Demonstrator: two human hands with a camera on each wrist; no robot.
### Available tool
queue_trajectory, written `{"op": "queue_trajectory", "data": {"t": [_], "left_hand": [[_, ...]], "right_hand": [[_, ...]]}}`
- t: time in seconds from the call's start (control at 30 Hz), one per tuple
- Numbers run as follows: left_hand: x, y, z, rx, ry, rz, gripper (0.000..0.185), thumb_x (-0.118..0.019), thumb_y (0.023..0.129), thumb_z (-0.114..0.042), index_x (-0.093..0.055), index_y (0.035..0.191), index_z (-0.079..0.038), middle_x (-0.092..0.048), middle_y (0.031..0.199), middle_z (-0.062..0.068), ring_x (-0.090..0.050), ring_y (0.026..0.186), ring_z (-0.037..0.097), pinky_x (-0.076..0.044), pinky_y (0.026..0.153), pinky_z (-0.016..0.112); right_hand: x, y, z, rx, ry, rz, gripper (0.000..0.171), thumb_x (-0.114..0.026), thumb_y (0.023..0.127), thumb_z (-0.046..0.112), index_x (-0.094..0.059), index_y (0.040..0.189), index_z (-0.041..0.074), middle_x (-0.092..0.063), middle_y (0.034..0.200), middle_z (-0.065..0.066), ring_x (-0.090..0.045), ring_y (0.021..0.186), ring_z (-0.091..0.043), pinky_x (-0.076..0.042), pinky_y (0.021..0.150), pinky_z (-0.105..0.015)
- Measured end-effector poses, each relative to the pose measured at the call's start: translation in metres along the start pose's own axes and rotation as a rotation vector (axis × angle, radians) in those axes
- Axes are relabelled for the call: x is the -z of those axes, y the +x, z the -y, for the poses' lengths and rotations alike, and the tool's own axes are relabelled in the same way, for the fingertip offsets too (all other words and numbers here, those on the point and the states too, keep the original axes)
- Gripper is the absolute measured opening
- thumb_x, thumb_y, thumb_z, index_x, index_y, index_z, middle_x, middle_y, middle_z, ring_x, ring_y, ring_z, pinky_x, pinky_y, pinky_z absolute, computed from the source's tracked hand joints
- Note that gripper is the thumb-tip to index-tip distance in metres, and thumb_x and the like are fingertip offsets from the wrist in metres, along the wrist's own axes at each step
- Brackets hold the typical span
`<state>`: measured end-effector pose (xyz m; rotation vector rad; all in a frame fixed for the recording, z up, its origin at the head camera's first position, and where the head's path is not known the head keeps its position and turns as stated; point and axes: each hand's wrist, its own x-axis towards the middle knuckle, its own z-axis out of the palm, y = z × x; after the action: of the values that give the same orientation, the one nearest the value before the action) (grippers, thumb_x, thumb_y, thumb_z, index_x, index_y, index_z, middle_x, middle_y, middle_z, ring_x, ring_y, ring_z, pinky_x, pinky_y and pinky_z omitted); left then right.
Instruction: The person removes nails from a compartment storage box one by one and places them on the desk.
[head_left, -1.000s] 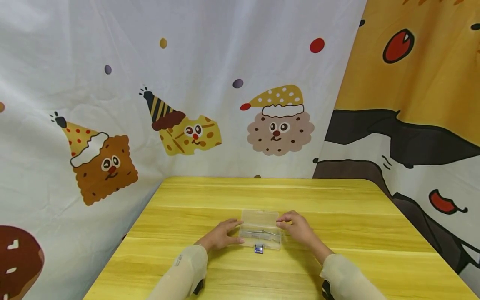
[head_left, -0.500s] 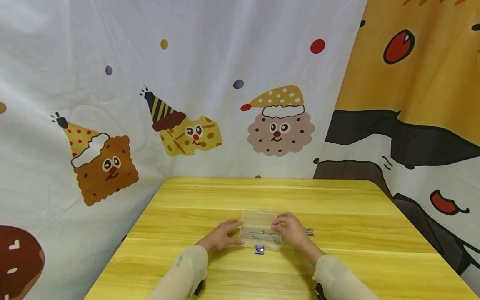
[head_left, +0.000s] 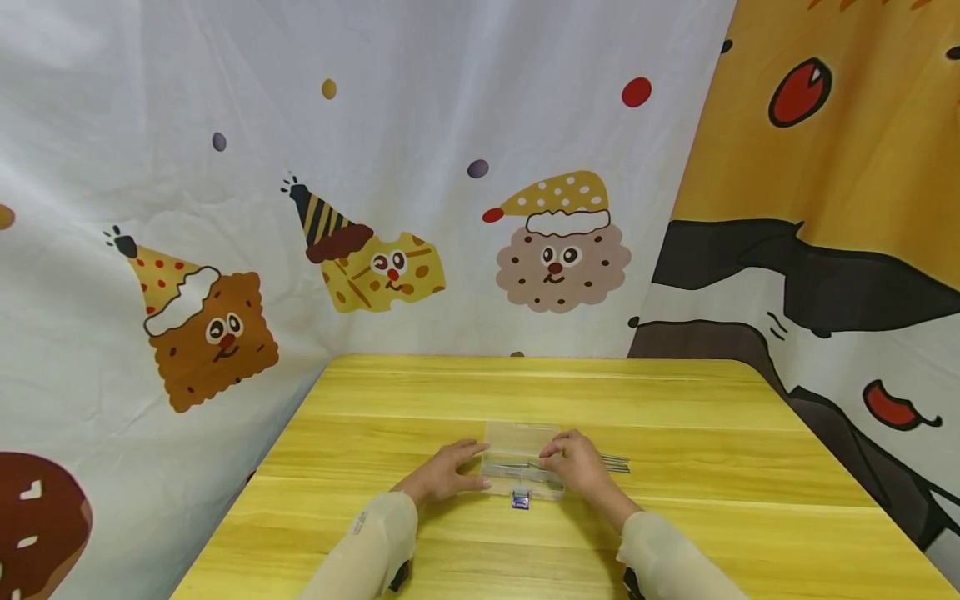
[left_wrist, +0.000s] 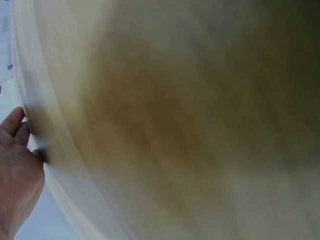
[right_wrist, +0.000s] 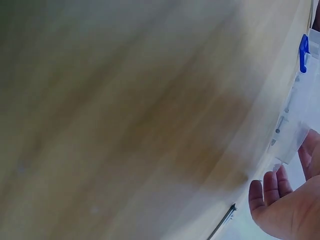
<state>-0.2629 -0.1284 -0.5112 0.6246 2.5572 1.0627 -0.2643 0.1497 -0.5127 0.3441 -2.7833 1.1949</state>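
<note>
In the head view a small clear plastic box (head_left: 501,486) stands with its lid (head_left: 512,435) flipped back. Thin metal rods (head_left: 512,465) lie inside it, and a blue clasp (head_left: 521,500) sticks out at the front. My left hand (head_left: 446,473) rests at the left side, thumb and fingers spread and fairly straight at its edge. Over the right end is my right hand (head_left: 585,467), thumb and forefinger close together beside the rods; I cannot tell if they pinch one. The right wrist view shows this hand's other fingers (right_wrist: 270,187) curled near the box's end.
Several more thin metal rods (head_left: 618,464) lie side by side on the wooden table (head_left: 420,387), just right of my right hand. A white printed cloth (head_left: 420,125) hangs behind and to the left of the table.
My right hand has shifted left, from the box's right edge to over its right end. The loose rods on the table have come into view. My left hand has stayed put.
</note>
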Motion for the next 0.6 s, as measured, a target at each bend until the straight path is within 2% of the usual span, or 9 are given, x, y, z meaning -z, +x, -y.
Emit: {"op": "queue_trajectory", "data": {"t": [0.27,0.47,0.6], "left_hand": [[0.0001,-0.0008,-0.0022,0.005,-0.001,-0.003,0.072,-0.07,0.093,-0.04,-0.04,0.153,-0.015,-0.025,0.16,0.019,-0.021,0.145,0.044,-0.025,0.111,0.064],[0.0002,-0.0023,-0.0036,0.002,-0.005,-0.002,0.072,-0.07,0.093,-0.039,-0.04,0.153,-0.014,-0.024,0.159,0.021,-0.021,0.145,0.045,-0.025,0.11,0.064],[0.0002,-0.0023,-0.0038,-0.003,-0.003,-0.002,0.072,-0.07,0.093,-0.04,-0.04,0.153,-0.014,-0.025,0.159,0.02,-0.021,0.145,0.044,-0.025,0.11,0.064]], "right_hand": [[0.0005,0.0029,0.003,-0.029,-0.024,0.021,0.008,-0.08,0.084,0.013,-0.078,0.077,0.017,-0.066,0.112,-0.009,-0.058,0.112,-0.034,-0.045,0.097,-0.055],[0.0016,0.0055,0.0052,-0.03,-0.072,0.046,0.009,-0.081,0.082,0.013,-0.079,0.075,0.018,-0.068,0.101,-0.002,-0.061,0.101,-0.027,-0.048,0.091,-0.05],[0.0019,0.0072,0.006,-0.04,-0.098,0.053,0.01,-0.082,0.081,0.012,-0.079,0.073,0.019,-0.068,0.105,-0.005,-0.06,0.103,-0.027,-0.047,0.093,-0.05]]}}
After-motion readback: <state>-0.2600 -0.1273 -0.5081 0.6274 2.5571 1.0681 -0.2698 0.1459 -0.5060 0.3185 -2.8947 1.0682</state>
